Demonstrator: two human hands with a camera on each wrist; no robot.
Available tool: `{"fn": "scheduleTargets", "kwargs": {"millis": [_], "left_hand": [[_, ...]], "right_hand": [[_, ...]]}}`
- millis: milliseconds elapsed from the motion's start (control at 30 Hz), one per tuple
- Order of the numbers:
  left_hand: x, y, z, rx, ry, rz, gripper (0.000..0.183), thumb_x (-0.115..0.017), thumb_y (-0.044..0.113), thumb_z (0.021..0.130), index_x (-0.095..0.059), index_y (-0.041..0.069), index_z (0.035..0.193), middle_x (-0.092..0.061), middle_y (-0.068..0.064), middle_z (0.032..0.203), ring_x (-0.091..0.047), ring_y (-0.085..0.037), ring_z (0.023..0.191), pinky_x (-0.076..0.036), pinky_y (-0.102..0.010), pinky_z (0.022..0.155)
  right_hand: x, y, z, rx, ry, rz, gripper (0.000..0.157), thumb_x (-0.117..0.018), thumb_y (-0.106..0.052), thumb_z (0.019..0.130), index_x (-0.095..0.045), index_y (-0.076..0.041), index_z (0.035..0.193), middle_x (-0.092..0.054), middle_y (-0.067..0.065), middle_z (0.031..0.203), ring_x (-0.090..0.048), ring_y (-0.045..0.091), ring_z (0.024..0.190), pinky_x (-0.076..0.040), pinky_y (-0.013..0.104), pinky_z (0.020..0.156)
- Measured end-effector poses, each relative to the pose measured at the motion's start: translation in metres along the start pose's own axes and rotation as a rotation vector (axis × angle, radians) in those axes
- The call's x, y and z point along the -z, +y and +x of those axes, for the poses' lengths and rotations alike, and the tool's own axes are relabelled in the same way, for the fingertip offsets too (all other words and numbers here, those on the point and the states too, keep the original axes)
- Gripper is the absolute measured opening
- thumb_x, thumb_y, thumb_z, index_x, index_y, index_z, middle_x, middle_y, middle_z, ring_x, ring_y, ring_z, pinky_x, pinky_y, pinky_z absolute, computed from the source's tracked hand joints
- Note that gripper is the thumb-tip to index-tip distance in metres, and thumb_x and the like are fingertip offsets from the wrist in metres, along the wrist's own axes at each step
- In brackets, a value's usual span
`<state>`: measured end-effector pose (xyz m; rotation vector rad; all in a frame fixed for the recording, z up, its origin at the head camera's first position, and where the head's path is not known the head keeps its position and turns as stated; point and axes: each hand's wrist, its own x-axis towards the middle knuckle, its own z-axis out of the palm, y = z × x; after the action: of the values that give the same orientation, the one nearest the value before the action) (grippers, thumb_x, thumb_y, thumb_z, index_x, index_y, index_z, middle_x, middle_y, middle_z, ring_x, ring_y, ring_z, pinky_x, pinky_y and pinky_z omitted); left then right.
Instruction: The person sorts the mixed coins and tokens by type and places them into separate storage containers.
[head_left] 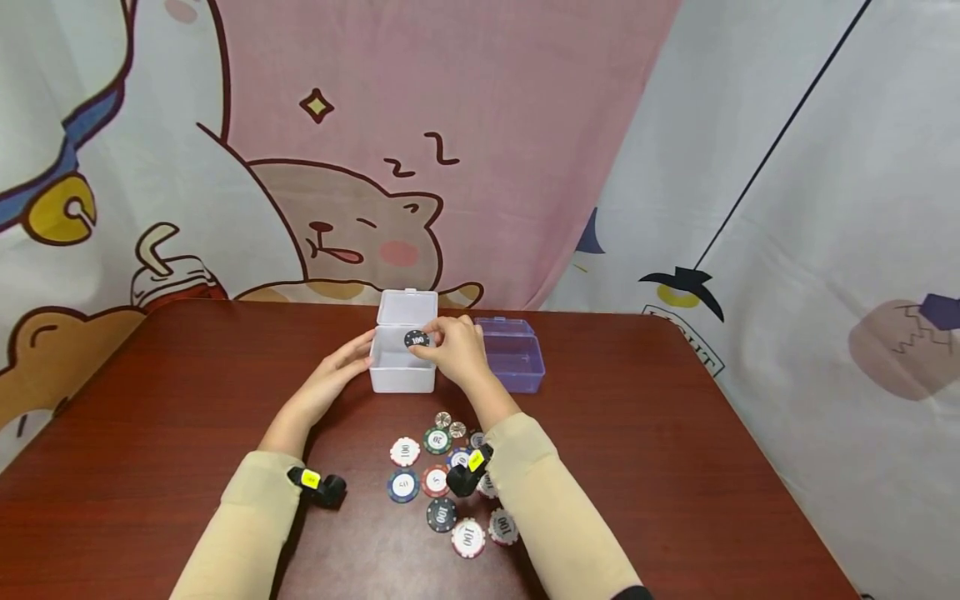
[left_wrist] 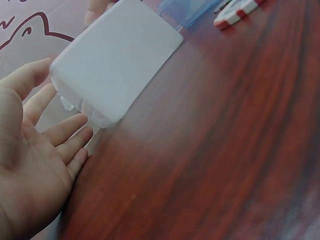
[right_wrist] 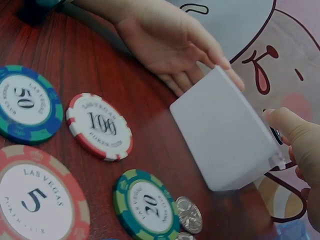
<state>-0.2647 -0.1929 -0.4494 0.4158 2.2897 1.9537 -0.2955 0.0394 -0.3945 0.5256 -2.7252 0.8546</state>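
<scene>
My right hand (head_left: 461, 350) pinches a black poker chip (head_left: 416, 338) marked 100 over the open white plastic box (head_left: 402, 381). In the right wrist view the chip (right_wrist: 276, 135) appears as a dark edge by the thumb, above the box's rim. My left hand (head_left: 324, 388) steadies the box's left side, its fingertips at the wall. The left wrist view has this hand (left_wrist: 42, 155) with its fingers fairly straight, close against the white box (left_wrist: 117, 57). The box's lid (head_left: 407, 307) stands raised at the back.
An open purple see-through box (head_left: 517, 382) is just right of the white one. Nearer me lie several poker chips, among them a red-and-white 100 chip (head_left: 405, 452), a green 20 chip (head_left: 437, 440) and a black chip (head_left: 442, 515). Silver coins (head_left: 443, 419) lie beside them. A patterned curtain (head_left: 525, 150) hangs behind the table.
</scene>
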Motion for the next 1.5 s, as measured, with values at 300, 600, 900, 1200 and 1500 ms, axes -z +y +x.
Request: {"fn": "scheduleTargets", "kwargs": {"millis": [300, 600, 900, 1200, 1500], "left_hand": [[0.003, 0.0, 0.0, -0.005, -0.008, -0.03, 0.055, -0.049, 0.017, 0.1, -0.029, 0.014, 0.151, -0.034, -0.021, 0.148, -0.027, -0.036, 0.135, -0.011, -0.062, 0.107], [0.002, 0.001, 0.001, -0.027, -0.008, -0.03, 0.054, -0.049, 0.014, 0.1, -0.031, 0.012, 0.151, -0.035, -0.02, 0.148, -0.029, -0.036, 0.135, -0.011, -0.062, 0.107], [0.0, 0.001, 0.0, -0.016, -0.007, -0.023, 0.053, -0.049, 0.015, 0.1, -0.033, 0.013, 0.15, -0.034, -0.019, 0.149, -0.025, -0.035, 0.137, -0.011, -0.063, 0.106], [0.0, 0.003, -0.001, -0.006, -0.01, -0.006, 0.051, -0.049, 0.016, 0.1, -0.035, 0.014, 0.149, -0.034, -0.018, 0.149, -0.026, -0.032, 0.137, -0.012, -0.061, 0.107], [-0.005, 0.02, -0.008, -0.013, -0.024, -0.029, 0.055, -0.051, 0.016, 0.099, -0.031, 0.004, 0.149, -0.032, -0.026, 0.148, -0.025, -0.039, 0.136, -0.012, -0.062, 0.107]], "right_hand": [[-0.012, 0.005, 0.002, -0.017, -0.013, -0.028, 0.039, -0.078, -0.043, 0.077, -0.071, -0.016, 0.104, -0.054, -0.007, 0.073, -0.044, 0.014, 0.083, -0.032, 0.033, 0.08], [-0.01, 0.008, 0.001, 0.003, -0.02, -0.046, 0.039, -0.079, -0.042, 0.077, -0.071, -0.015, 0.103, -0.051, -0.007, 0.07, -0.045, 0.016, 0.085, -0.033, 0.035, 0.079], [-0.008, 0.01, -0.002, 0.044, -0.021, -0.073, 0.041, -0.078, -0.043, 0.078, -0.071, -0.014, 0.105, -0.051, -0.006, 0.069, -0.046, 0.017, 0.086, -0.033, 0.036, 0.079], [0.004, 0.011, -0.013, 0.087, 0.033, -0.017, 0.044, -0.077, -0.044, 0.078, -0.071, -0.013, 0.11, -0.052, -0.006, 0.075, -0.044, 0.016, 0.084, -0.033, 0.036, 0.078], [0.015, 0.008, -0.034, 0.207, 0.015, 0.148, 0.042, -0.082, -0.033, 0.076, -0.07, -0.008, 0.108, -0.058, 0.001, 0.082, -0.046, 0.017, 0.085, -0.033, 0.038, 0.08]]}}
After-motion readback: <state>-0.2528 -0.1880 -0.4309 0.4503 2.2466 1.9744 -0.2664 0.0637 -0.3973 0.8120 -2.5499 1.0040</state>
